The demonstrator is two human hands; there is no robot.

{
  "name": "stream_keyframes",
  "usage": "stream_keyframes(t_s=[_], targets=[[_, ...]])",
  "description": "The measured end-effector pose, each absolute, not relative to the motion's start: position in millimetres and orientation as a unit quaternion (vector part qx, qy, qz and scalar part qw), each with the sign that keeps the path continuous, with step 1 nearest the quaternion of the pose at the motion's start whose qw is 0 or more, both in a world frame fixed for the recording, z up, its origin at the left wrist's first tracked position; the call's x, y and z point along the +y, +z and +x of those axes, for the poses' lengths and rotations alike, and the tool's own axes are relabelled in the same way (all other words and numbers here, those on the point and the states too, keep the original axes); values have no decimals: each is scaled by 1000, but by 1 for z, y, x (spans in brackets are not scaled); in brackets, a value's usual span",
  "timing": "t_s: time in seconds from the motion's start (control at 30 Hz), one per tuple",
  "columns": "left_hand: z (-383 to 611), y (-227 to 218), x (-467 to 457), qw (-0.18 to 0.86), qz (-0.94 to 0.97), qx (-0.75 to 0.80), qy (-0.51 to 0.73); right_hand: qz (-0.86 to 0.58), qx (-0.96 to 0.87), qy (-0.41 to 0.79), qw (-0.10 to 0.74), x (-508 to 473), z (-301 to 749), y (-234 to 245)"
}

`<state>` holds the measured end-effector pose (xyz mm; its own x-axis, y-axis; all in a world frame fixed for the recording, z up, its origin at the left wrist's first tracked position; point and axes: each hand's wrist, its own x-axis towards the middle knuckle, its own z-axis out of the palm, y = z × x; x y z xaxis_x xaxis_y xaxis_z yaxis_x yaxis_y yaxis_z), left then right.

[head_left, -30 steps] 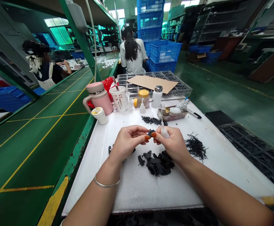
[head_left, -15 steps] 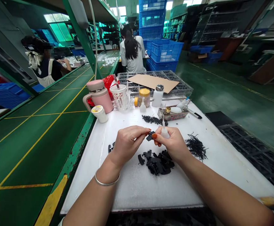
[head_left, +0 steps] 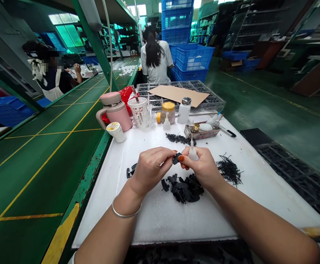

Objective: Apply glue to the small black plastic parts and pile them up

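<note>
Over the white tabletop, my left hand [head_left: 152, 167] pinches the left side of a small black plastic part [head_left: 177, 158]. My right hand [head_left: 202, 163] grips the same part between thumb and fingers from the right. Tucked in that right hand is a small white squeeze bottle [head_left: 192, 152], its thin nozzle pointing up. Below both hands lies a heap of black plastic parts [head_left: 186, 189]. A few more black parts [head_left: 131, 171] show partly behind my left wrist. To the right is a pile of thin black rods [head_left: 229, 169]; beyond my hands lie many tiny black pieces [head_left: 178, 138].
A pink thermos [head_left: 117, 113], a white paper cup [head_left: 139, 113], a yellow-lidded jar [head_left: 168, 112] and a white pump bottle [head_left: 184, 110] stand at the back. Behind them, cardboard [head_left: 179, 94] covers a sectioned tray. A green conveyor belt [head_left: 52, 146] runs along the left. Two people sit farther off.
The black part has tilted slightly between my fingers, and my left hand has shifted a little to the right. The piles on the table are unchanged.
</note>
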<state>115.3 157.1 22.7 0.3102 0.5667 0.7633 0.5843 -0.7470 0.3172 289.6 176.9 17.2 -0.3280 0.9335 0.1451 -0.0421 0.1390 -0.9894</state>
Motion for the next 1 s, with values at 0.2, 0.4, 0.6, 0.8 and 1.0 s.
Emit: stream_keyframes(t_s=[0.2,0.4,0.6,0.8,1.0], targets=[[115,24,156,-12,-812,-365,-456,-369,-606,544,448,175,290,18],[115,25,155,-35,-806,-362,-467,-369,-609,541,447,176,289,19],[117,24,155,-123,-775,-389,-482,-370,-603,541,455,180,291,18],[121,23,153,-201,-723,-442,-492,-378,-600,528,467,180,292,17],[122,26,153,-356,-616,-483,-510,-371,-599,538,463,180,291,20]])
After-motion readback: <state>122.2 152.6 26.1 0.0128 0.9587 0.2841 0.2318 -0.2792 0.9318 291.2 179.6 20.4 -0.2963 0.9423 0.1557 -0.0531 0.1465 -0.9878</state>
